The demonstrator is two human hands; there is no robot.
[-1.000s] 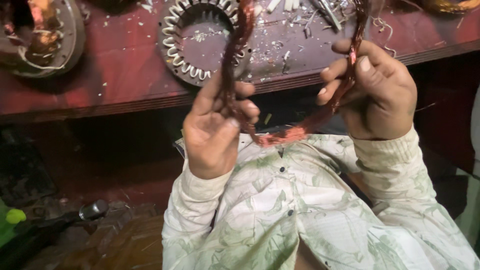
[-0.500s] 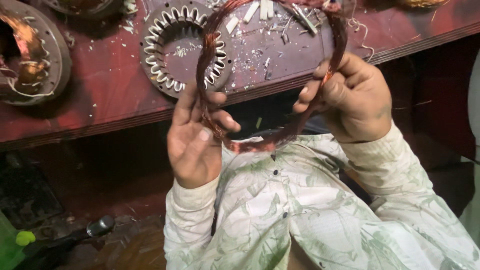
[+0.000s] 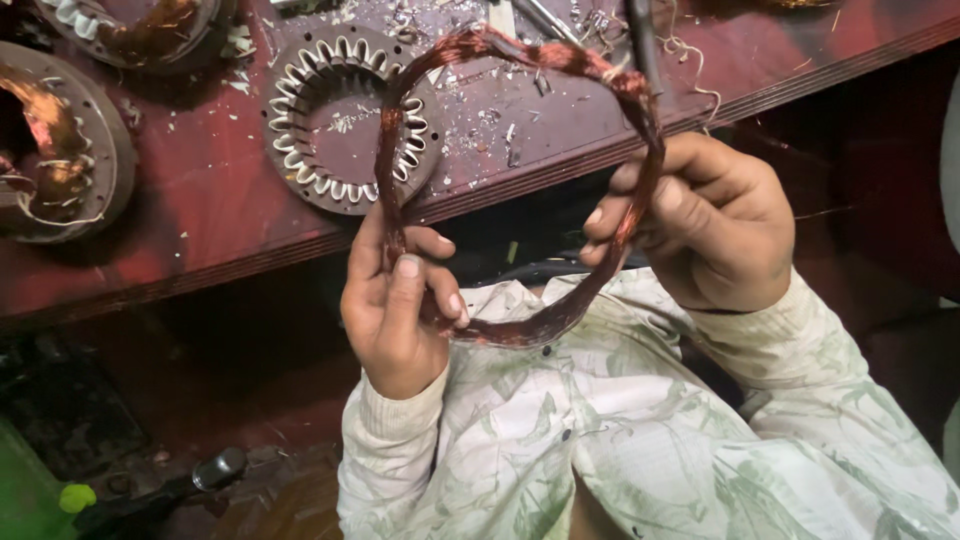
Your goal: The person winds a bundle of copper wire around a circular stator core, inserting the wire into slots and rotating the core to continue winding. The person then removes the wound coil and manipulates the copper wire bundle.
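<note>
— Both hands were on the copper wire coil (image 3: pixel 520 150). Left hand (image 3: pixel 395 310) pinched its lower-left side between thumb and fingers; right hand (image 3: pixel 705 225) was closed around the right side.

— Where was the coil?

— Held up as an open loop in front of the person's chest, above the edge of the red workbench (image 3: pixel 200 210). A slotted stator ring (image 3: pixel 345 120) lay flat on the bench just behind it, a wound stator (image 3: pixel 55 150) further left.
</note>
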